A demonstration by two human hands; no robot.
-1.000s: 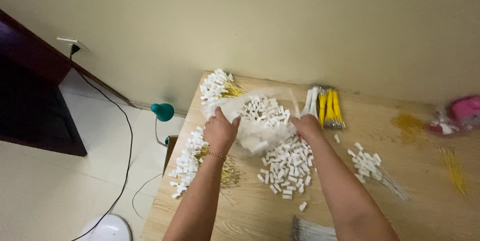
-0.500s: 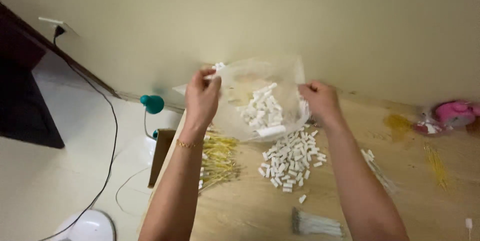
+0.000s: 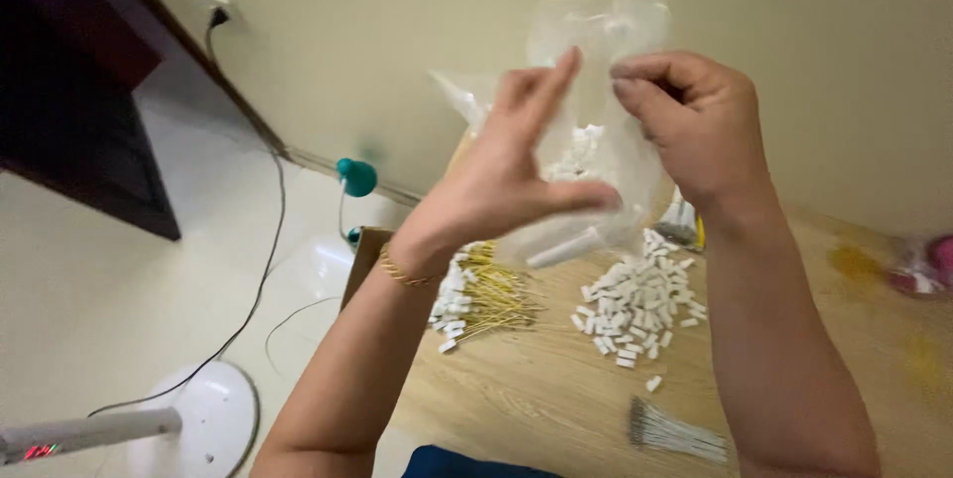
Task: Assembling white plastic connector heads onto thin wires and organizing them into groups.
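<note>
Clear plastic bag [image 3: 606, 91] of white plastic pieces [image 3: 581, 150] is raised over the counter [image 3: 556, 399]. Right hand [image 3: 695, 126] pinches its top; left hand [image 3: 506, 180] grips loosely, fingers half spread. Advisable to keep the mouth upward.

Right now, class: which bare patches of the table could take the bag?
Bare wood lies between the yellow pin pile, white pieces and the wire bundle. More lies right of the right hand's forearm. Crowded under the bag.

Your two forearms are bare, with no sleeves in view. On your left wrist, left of the frame's centre, you wear a thin gold bangle [image 3: 399, 271]. Your left hand [image 3: 501, 180] and right hand [image 3: 695, 126] carry no gloves, and no rings show.
</note>
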